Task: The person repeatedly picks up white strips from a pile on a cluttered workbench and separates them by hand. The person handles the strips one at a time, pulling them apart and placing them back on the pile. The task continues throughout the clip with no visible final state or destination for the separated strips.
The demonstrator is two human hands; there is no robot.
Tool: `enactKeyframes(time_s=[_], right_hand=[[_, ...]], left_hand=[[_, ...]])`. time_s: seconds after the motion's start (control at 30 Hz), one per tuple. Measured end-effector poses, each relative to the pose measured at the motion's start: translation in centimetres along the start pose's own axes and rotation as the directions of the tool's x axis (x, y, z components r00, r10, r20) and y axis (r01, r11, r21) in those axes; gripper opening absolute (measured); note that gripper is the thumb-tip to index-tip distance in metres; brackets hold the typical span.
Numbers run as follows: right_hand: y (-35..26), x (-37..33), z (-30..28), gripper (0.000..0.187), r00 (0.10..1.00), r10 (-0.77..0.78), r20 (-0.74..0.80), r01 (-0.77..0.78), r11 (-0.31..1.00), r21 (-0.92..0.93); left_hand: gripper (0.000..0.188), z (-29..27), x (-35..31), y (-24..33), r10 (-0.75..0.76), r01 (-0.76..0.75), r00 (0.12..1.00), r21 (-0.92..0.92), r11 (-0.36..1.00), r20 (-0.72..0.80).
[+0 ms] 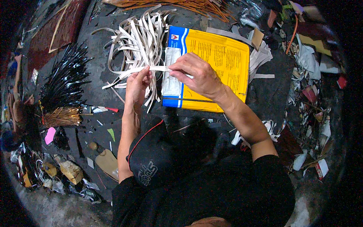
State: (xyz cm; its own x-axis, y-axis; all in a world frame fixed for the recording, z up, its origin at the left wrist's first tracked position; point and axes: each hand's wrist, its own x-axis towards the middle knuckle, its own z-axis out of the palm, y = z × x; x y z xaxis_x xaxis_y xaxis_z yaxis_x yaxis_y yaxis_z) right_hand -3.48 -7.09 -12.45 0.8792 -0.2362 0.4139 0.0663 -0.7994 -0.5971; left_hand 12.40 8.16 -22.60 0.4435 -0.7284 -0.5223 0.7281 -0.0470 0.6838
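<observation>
A pale, flat strip (159, 69) is stretched level between my two hands. My left hand (137, 86) pinches it between thumb and fingers, in front of a loose heap of similar strips (138, 41). My right hand (197, 74) grips the strip's other end with bent fingers, above a flattened yellow and blue printed sheet (217, 56). A white folded piece (171, 85) lies along the sheet's left part, just under the strip. More pale strips (261, 62) stick out from beneath the sheet's right edge.
At left lie a bundle of shiny black strips (64, 77) and a brown bundle (63, 117). Orange-brown strips (181, 3) lie at the far edge. Scraps (315, 94) litter the right side. A wooden paddle-shaped piece (107, 162) rests by my left forearm.
</observation>
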Motion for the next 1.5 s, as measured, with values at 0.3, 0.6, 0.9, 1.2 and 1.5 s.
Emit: enactKeyframes(time_s=[0.3,0.6,0.9,1.2,1.5], right_hand=[[-0.2,0.3,-0.4,0.012,0.999,0.032,0.043,-0.032,0.999,0.002],[0.1,1.2,0.6,0.010,0.999,-0.046,0.007,0.046,0.998,0.038],[0.4,1.1,0.1,0.010,0.996,-0.089,0.030,0.091,0.994,-0.055],[-2.2,-1.5,-0.1,0.026,0.996,-0.028,0.088,0.058,0.933,-0.356],[0.9,-5.3,-12.7,0.030,0.994,0.051,0.094,0.002,0.871,-0.492]], left_hand=[[0.017,-2.2,0.8,-0.4,0.025,-0.025,0.999,0.008,1.000,-0.047],[0.018,-4.8,1.4,-0.2,0.065,-0.067,0.996,-0.037,0.997,-0.063],[0.018,-5.3,1.2,0.0,0.093,-0.100,0.989,-0.053,0.994,-0.113],[0.020,-7.4,0.3,1.1,0.082,-0.087,0.994,-0.084,0.993,-0.067],[0.046,3.9,-6.3,13.8,0.425,-0.415,0.905,0.191,0.889,-0.012]])
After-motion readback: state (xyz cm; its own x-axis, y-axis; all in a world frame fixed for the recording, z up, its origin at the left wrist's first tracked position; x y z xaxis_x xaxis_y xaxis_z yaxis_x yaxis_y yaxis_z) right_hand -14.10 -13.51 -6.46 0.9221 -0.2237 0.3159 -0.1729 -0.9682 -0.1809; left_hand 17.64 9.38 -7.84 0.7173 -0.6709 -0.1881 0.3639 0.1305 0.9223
